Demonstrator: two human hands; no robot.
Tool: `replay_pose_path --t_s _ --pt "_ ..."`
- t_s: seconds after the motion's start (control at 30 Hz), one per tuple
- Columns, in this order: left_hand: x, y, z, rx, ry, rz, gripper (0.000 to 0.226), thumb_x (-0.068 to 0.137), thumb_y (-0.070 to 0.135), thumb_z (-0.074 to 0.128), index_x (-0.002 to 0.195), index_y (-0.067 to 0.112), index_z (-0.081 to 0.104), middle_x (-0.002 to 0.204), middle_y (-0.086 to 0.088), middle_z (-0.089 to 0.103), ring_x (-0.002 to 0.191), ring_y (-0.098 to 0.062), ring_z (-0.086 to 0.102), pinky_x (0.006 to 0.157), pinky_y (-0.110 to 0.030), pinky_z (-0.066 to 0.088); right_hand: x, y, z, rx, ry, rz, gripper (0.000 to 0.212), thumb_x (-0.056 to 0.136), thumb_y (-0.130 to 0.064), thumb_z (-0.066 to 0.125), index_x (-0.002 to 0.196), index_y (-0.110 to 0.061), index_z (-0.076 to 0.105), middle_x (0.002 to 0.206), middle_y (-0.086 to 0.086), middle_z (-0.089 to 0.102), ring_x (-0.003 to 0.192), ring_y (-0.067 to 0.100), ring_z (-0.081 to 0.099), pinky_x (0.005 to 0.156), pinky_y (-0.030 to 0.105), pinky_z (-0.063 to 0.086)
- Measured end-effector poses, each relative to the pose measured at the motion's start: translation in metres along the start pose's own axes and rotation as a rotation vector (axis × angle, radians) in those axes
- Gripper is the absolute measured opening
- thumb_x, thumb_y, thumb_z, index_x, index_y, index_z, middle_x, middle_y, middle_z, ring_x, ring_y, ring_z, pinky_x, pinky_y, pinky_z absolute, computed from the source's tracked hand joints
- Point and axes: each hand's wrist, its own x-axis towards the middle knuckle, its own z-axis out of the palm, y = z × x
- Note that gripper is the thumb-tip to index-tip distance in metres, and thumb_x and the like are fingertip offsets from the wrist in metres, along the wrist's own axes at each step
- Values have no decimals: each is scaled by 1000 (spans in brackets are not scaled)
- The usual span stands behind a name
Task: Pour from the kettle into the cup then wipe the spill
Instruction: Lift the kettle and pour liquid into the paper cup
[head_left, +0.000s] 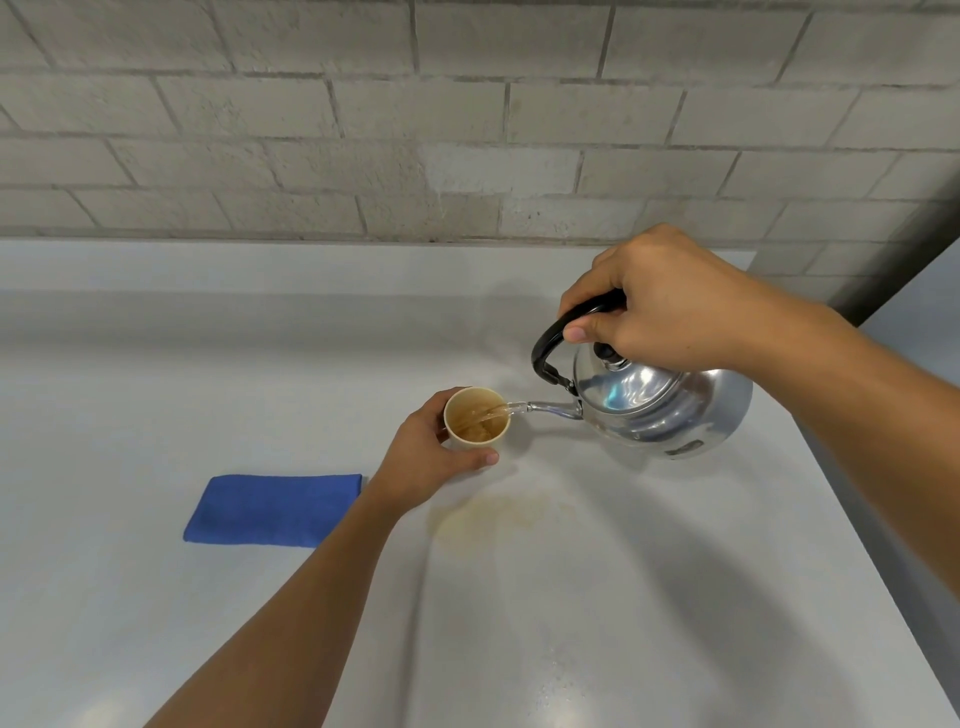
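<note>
Pour in progress! The right hand (670, 306) is wrapped tight around the black handle of the steel kettle (665, 402), tipped leftward and held off the counter, its spout just at the rim of the paper cup (477, 418). A thin stream arcs from spout into cup, and brownish liquid is swirling inside, roughly halfway up as far as this angle lets me judge. The left hand (434, 457) is closed around the cup's near-left side, thumb across the front, steadying it on the white counter (156, 389).

So the first half of the job is underway but not finished. And look just near of the cup: a pale tan spill (493, 514) is already spread on the counter, faint-edged and thin. That wipe has not begun; the folded blue cloth (272, 509) lies flat and untouched to the left, well apart from the puddle.

The cup is small, light tan, upright, sitting mid-counter between cloth and kettle.
</note>
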Motion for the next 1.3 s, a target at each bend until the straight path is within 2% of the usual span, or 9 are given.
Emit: replay_pose_path --t_s 0.47,0.63,0.73,0.87,1.1,1.2,1.3 --pt "-1 3 0 23 -4 -4 79 62 33 100 131 38 61 125 14 72 118 -9 68 97 -22 55 8 -5 -3 -60 -38 6 10 86 -32 75 94 -34 80 67 -5 71 65 14 64 57 26 51" --pt "-1 3 0 32 -1 -2 77 62 33 100 129 42 62 124 17 72 117 -7 68 93 -18 55 2 3 -2 -12 11 35 10 85 -30 77 94 -34 80 67 -7 72 62 10 66 56 20 49" --pt "-1 3 -1 30 0 -5 79 62 32 100 130 41 62 125 15 72 118 -8 68 95 -21 56 -6 11 1 60 54 89 10 84 -30 78 92 -35 80 72 -10 75 64 5 68 58 16 50" --pt "-3 5 -2 32 -7 -4 79 62 36 100 131 43 61 126 16 72 118 -9 68 97 -25 57 -19 23 8 166 154 159 10 82 -31 80 91 -35 80 79 -14 76 75 1 67 69 19 52" --pt "-4 9 -2 40 -2 -14 81 60 38 100 130 47 61 127 15 71 120 -10 67 104 -34 55 -39 40 24 360 257 224 6 82 -30 81 86 -34 79 81 -17 77 80 0 69 70 15 47" --pt "-4 9 -3 42 -16 -20 86 59 37 101 134 43 59 129 13 70 122 -12 66 107 -39 54 -45 47 29 445 288 238 8 82 -28 81 84 -36 78 80 -16 77 78 3 70 71 19 49" --pt "-3 17 -11 43 -75 -37 102 52 36 103 141 43 53 136 13 66 126 -8 64 111 -36 51 -49 55 33 487 321 250 8 80 -29 82 85 -34 79 82 -13 78 80 8 72 77 28 55"
